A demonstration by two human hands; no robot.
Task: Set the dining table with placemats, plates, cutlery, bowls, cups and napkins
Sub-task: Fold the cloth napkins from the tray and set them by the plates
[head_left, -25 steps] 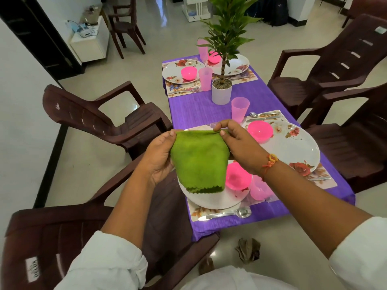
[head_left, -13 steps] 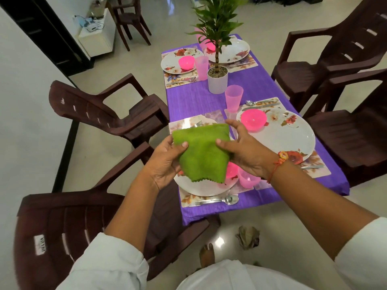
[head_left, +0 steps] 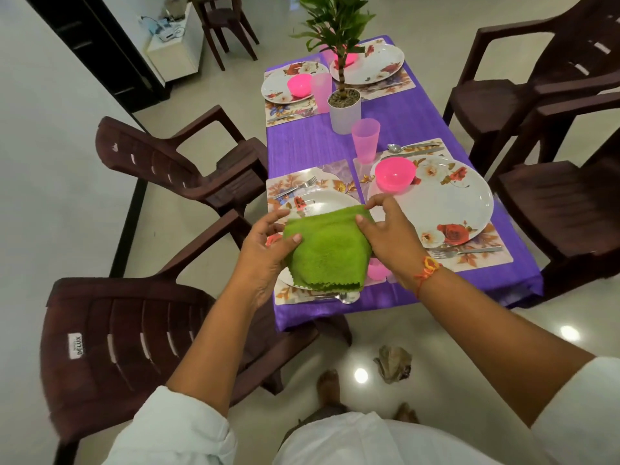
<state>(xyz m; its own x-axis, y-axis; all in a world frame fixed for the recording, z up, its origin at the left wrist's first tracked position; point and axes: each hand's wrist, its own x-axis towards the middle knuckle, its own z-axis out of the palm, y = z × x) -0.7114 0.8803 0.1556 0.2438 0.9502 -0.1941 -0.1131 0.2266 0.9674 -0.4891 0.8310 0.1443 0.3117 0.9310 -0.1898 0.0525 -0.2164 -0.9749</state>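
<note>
A folded green napkin (head_left: pixel 327 251) hangs between both hands above the near-left plate (head_left: pixel 318 201). My left hand (head_left: pixel 265 246) grips its left edge, thumb on top. My right hand (head_left: pixel 391 234) pinches its upper right corner. The napkin hides most of that plate, its pink bowl and a pink cup (head_left: pixel 377 270) behind it. To the right, a floral plate (head_left: pixel 446 203) carries a pink bowl (head_left: pixel 395 173), with a pink cup (head_left: pixel 365 139) behind. A floral placemat (head_left: pixel 285 182) with a fork (head_left: pixel 295 187) lies under the near-left plate, and a spoon (head_left: pixel 345 297) lies at its near edge.
The purple-clothed table (head_left: pixel 302 142) holds a potted plant (head_left: pixel 344 109) in the middle and two more set places (head_left: pixel 285 87) at the far end. Brown plastic chairs stand at left (head_left: pixel 174 169), near left (head_left: pixel 110 347) and right (head_left: pixel 550 105). A crumpled object (head_left: pixel 392 362) lies on the floor.
The napkin has come down from a raised, hanging hold to lower over the near-left plate. My view has moved closer and tilted down toward the table.
</note>
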